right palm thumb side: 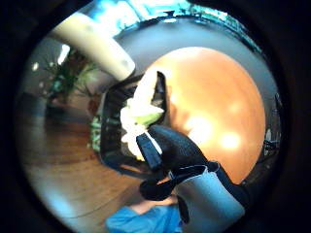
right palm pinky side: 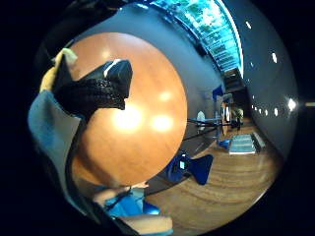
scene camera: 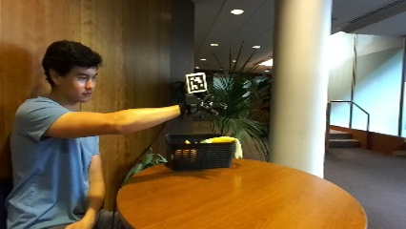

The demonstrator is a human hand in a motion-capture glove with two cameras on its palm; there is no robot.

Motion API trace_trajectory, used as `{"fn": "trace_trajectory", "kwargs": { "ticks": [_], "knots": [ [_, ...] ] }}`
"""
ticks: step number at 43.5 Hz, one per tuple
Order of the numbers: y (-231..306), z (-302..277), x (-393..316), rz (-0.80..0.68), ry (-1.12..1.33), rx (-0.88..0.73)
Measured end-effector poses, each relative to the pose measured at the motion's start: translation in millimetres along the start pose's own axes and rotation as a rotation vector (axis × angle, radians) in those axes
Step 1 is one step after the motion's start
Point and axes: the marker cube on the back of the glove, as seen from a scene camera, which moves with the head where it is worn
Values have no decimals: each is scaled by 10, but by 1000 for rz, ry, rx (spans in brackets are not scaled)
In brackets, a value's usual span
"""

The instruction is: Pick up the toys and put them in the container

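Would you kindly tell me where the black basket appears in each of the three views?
Outside view: black basket stands at the round table's far edge, below the raised gloved right hand.
Thumb-side palm view: basket beyond the fingertips, beside the table.
Little-finger-side palm view: not in it.
Shared landmark: the orange-brown table.

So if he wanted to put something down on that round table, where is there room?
Nearly all of the round wooden table shows bare wood, from the black basket out to the near and right-hand edges. The one crowded spot is the back left edge, where the basket stands full of yellow toys, beneath the gloved right hand.
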Motion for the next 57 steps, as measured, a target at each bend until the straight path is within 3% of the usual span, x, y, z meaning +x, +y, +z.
{"fn": "trace_trajectory", "kwargs": {
  "ticks": [11,16,22,28,41,45,51,57],
  "knots": [
    [143,152,600,99,-123,-27],
    [173,251,876,174,-52,-45],
    [242,300,1000,79,-135,-31],
    [227,370,1079,209,-93,-44],
    [301,363,1071,131,-185,-34],
    [341,460,1247,140,-25,-43],
    [349,485,1302,192,-16,-48],
    [356,412,1162,147,-154,-31]
  ]
}}
